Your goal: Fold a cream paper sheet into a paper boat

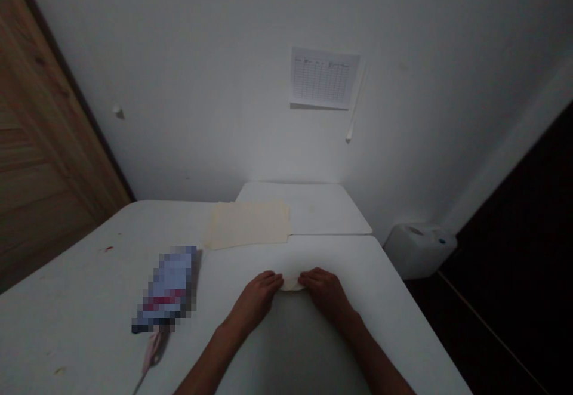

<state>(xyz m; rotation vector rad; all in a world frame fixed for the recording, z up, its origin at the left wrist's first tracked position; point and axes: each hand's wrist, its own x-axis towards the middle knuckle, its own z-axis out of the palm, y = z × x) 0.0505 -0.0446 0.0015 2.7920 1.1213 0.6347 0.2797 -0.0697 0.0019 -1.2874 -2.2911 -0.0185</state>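
Between my two hands is a small cream-coloured piece of folded paper (292,283), close to the white table top. My left hand (264,290) grips its left end with the fingers closed. On the other end are the closed fingers of my right hand (323,287). Only the middle stretch of the piece shows, as the fingertips cover both ends. Beyond it, to the left, several flat cream-coloured sheets (250,223) lie in a loose stack.
A pixelated blue item (170,287) lies left of my arms, with a slim pinkish object (153,348) below it. The white table (89,311) meets a wall bearing a printed sheet (323,79). A white plastic container (416,252) stands beyond the table's right edge.
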